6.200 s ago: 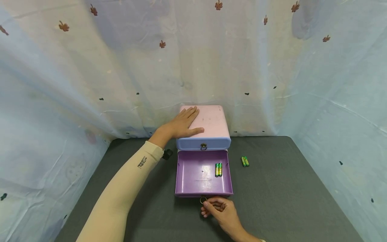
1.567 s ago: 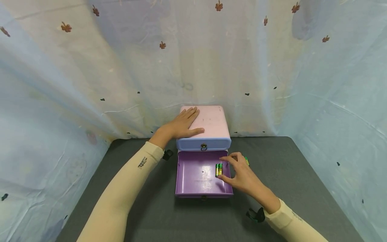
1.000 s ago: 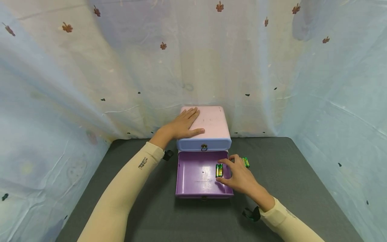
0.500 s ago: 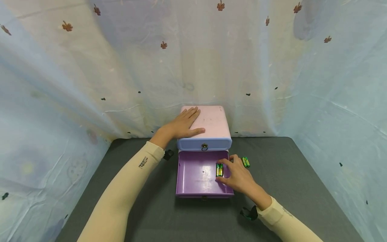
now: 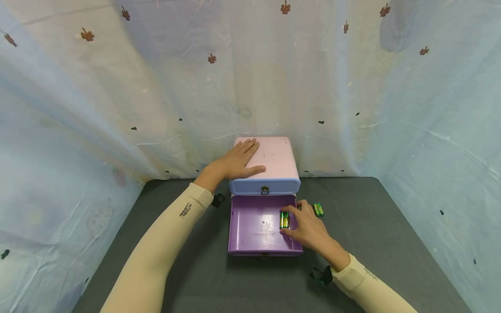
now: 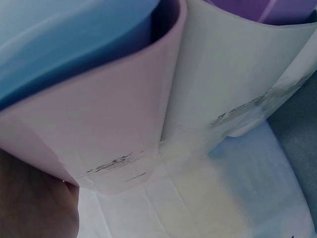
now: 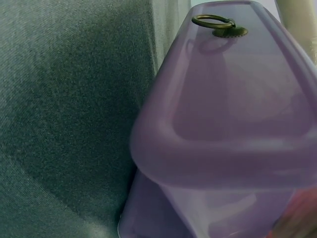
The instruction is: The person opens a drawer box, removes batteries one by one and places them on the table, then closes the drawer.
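Batteries [image 5: 284,220], a green-and-gold pair, lie lengthwise in the right part of the purple drawer [image 5: 246,226], which is pulled out toward the person. The right grip [image 5: 312,226], a bare hand, pinches them end to end, thumb at the near end and forefinger at the far one; whether they touch the drawer floor cannot be told. The left grip [image 5: 238,161] lies flat with fingers outstretched on the pink top [image 5: 275,158] of the small cabinet, above its blue drawer [image 5: 246,187], which is pushed in. A second battery pair [image 5: 318,209] lies on the worktop, just right of the purple drawer.

The worktop [image 5: 372,248] is dark grey with rounded back corners, and the right wrist view shows a woven, cloth-like grain. The cabinet stands at its back edge, close to the curtain [image 5: 250,95]. This pale fabric rises behind and along both sides, washed in blue, cream and lavender, with soft folds, creases, brown clover-like motifs and small dark marks. Cream sleeves [image 5: 152,252] cover both forearms. The right wrist view also shows a brass ring pull [image 7: 214,21] on the purple drawer's front.
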`<action>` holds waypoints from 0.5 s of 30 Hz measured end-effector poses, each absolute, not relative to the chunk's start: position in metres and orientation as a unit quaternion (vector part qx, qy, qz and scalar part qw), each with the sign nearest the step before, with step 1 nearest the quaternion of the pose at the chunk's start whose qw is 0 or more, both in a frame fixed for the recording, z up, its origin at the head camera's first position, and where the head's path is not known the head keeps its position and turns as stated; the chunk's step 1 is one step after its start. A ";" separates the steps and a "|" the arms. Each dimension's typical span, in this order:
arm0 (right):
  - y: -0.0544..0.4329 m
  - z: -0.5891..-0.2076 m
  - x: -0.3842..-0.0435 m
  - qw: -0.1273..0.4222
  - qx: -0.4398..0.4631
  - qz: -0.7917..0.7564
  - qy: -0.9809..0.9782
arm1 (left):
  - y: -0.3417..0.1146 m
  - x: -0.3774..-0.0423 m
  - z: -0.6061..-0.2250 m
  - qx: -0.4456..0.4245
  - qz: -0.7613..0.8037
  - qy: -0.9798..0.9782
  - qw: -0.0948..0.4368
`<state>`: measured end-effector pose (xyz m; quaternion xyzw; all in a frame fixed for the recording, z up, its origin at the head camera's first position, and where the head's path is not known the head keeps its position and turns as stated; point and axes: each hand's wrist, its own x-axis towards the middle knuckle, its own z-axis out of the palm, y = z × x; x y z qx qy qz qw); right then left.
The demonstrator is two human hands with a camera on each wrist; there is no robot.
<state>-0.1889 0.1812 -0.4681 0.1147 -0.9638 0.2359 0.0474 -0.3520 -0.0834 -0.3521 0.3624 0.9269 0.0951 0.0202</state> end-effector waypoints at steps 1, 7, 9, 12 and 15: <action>0.181 -0.468 -0.189 0.048 0.114 0.236 -0.964 | -0.083 -0.352 -0.352 0.362 0.095 0.927 0.020; 0.180 -0.466 -0.188 0.047 0.112 0.235 -0.964 | -0.083 -0.352 -0.352 0.361 0.096 0.928 0.023; 0.179 -0.466 -0.188 0.047 0.112 0.235 -0.964 | -0.083 -0.352 -0.352 0.360 0.096 0.928 0.024; 0.179 -0.466 -0.189 0.047 0.113 0.235 -0.964 | -0.084 -0.352 -0.352 0.361 0.098 0.927 0.025; 0.179 -0.467 -0.189 0.047 0.112 0.235 -0.964 | -0.084 -0.352 -0.351 0.362 0.098 0.927 0.025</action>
